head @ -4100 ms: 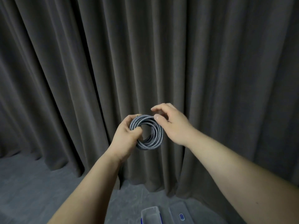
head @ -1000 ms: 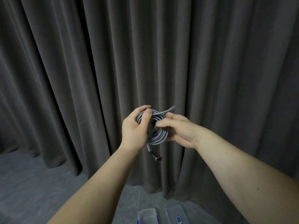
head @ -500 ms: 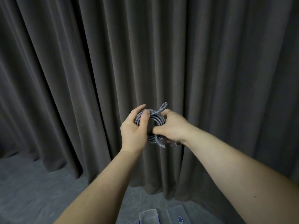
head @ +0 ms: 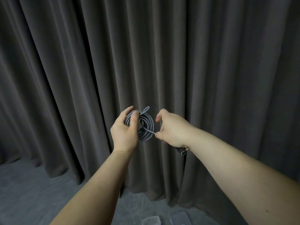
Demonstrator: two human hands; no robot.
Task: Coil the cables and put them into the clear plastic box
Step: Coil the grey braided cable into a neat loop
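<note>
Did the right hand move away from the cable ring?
Yes. The right hand pulled rightward across the curtain, off the coil, pinching its loose end.

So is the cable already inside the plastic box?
No, the coiled cable is held up by the left hand, far above the box.

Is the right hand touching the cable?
Touching. The head view shows the right hand pinching the cable's loose strand beside the coil.

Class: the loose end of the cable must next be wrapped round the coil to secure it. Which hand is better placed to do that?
The right hand: it already pinches the loose end, drawn through the coil, while the left hand grips the coil steady.
</note>
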